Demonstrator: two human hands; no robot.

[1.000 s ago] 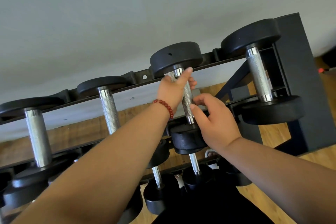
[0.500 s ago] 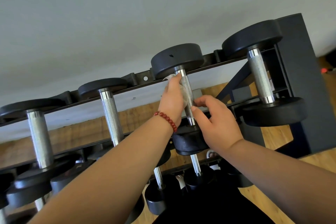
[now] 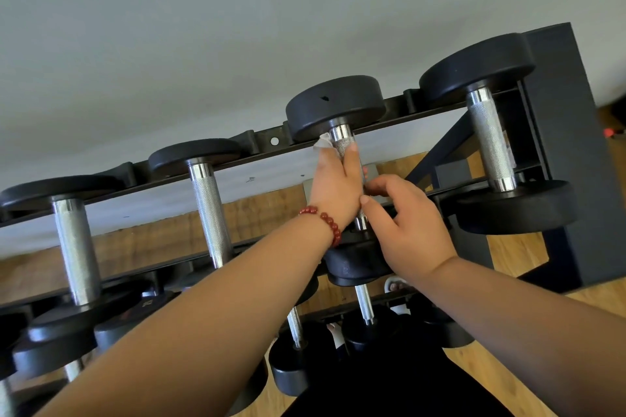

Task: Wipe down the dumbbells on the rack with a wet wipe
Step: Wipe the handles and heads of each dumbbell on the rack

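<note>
L hand [image 3: 335, 186] has rolled right over the handle [image 3: 341, 138] since half a sec ago. The knurl that showed beside it is now covered, thumb laid across the front. Fingers wrapped tight round it, wipe [image 3: 321, 144] squeezed under the palm, white corner poking out just below the top head. Dumbbell [image 3: 335, 105] sits third along the rack [image 3: 264, 143], top tier. R hand [image 3: 410, 230] barely moved: fingers curled, prob. pinching the handle low down, tho L hand hides the contact. R thumb touches L wrist.
</note>
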